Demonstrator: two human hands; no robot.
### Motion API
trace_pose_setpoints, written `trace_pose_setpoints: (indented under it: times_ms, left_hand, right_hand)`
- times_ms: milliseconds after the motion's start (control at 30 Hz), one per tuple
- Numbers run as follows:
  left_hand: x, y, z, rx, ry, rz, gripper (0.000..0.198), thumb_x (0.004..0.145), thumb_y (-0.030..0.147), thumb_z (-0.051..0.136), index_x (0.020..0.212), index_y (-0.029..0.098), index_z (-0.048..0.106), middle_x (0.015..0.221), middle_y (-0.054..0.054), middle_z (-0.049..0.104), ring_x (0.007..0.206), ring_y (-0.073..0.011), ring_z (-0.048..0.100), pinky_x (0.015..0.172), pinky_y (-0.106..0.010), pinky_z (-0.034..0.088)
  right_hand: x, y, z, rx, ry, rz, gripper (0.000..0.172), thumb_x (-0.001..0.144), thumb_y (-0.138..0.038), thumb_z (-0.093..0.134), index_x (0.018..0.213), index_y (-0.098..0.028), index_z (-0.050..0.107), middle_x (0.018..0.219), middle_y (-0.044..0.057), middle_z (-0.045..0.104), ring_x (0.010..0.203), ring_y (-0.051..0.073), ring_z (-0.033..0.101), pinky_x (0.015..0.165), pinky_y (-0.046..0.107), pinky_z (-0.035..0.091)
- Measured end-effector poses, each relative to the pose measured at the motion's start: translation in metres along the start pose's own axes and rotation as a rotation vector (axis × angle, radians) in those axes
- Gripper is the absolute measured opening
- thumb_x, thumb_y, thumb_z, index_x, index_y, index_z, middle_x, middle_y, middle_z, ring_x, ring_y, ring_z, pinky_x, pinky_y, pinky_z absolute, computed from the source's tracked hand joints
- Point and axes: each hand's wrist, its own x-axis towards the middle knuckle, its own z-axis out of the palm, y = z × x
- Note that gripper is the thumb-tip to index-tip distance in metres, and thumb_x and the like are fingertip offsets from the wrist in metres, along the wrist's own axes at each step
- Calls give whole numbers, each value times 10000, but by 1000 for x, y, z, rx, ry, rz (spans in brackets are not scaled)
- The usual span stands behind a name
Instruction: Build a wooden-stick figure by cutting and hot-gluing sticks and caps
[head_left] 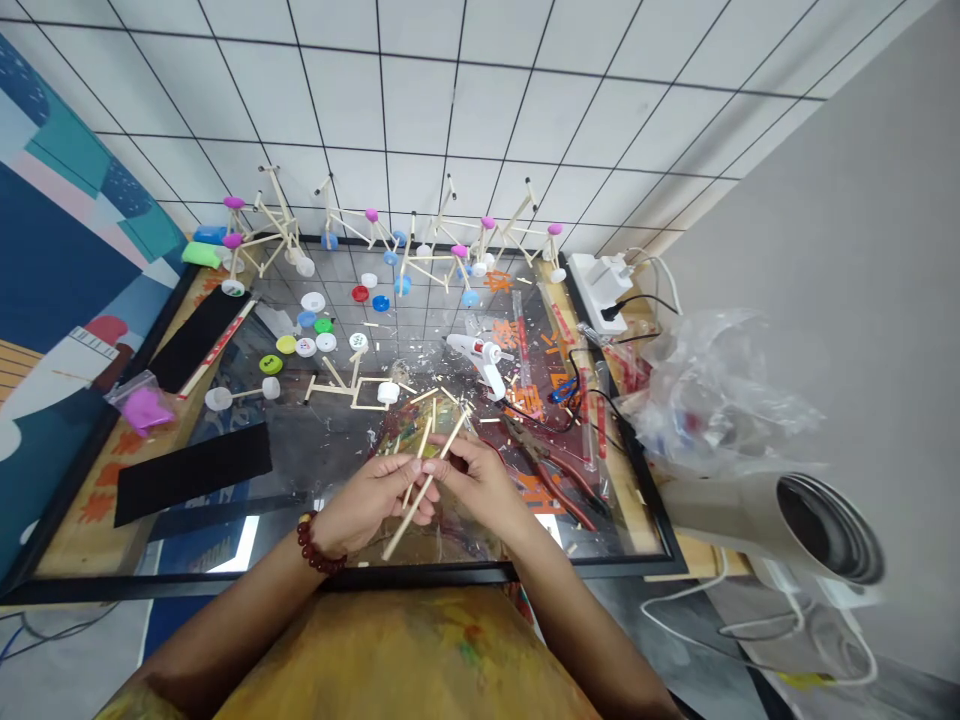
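Observation:
My left hand [375,500], with a red bead bracelet on the wrist, and my right hand [480,480] meet over the near middle of a glass-topped board [315,560]. Both pinch thin wooden sticks [427,470] that cross between the fingers and slant up to the right. A part-built stick frame with white bottle caps [352,388] lies flat just beyond my hands. A white hot glue gun [480,358] rests to the right of it, its black cord trailing right.
Several stick-and-cap models [420,245] stand along the far edge. Loose coloured caps [315,335] lie mid-left. Black strips [191,470], red-handled pliers [559,480], a power strip [600,285], a plastic bag [712,400] and a grey roll [795,515] surround the board.

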Motion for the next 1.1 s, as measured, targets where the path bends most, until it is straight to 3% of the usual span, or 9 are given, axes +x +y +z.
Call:
trace_pose_setpoints:
  times_ms: [100,300,533,700,1100]
  left_hand:
    - [0,-1,1,-6,-9,-7,477,721,557,775,884,114,709,657,4,592,516,-99,585,534,-254,528]
    - [1,0,6,-2,-30,-68,521,704,549,792,971,108,714,714,-43,664,586,-137,654,607,-302,576]
    - [4,-3,4,41,-48,-50,437,752,519,764,923,119,723,669,-25,638,556,-132,642,560,-273,559]
    - [7,-2,7,4,-43,-58,454,757,522,761,971,123,723,719,-47,671,612,-141,664,634,-306,585]
    - [9,1,9,23,-62,-58,452,763,533,748,944,120,725,688,-43,662,577,-136,646,607,-290,556]
  right_hand:
    - [6,-2,-9,128,1,33,378,877,-535,610,1069,-236,741,981,50,730,931,211,668,898,370,507]
    - [13,-2,-10,203,-25,5,318,852,-519,643,860,-227,770,861,21,735,835,181,657,826,321,512]
    - [13,-4,-8,393,38,98,298,787,-496,711,911,-228,755,834,5,707,775,148,616,766,283,504]
    - [14,-3,-9,412,35,134,296,739,-499,753,750,-204,739,694,-4,669,657,131,574,664,265,481]
    - [13,-5,-8,410,54,131,308,714,-516,770,761,-211,758,730,8,716,670,144,605,679,279,502]
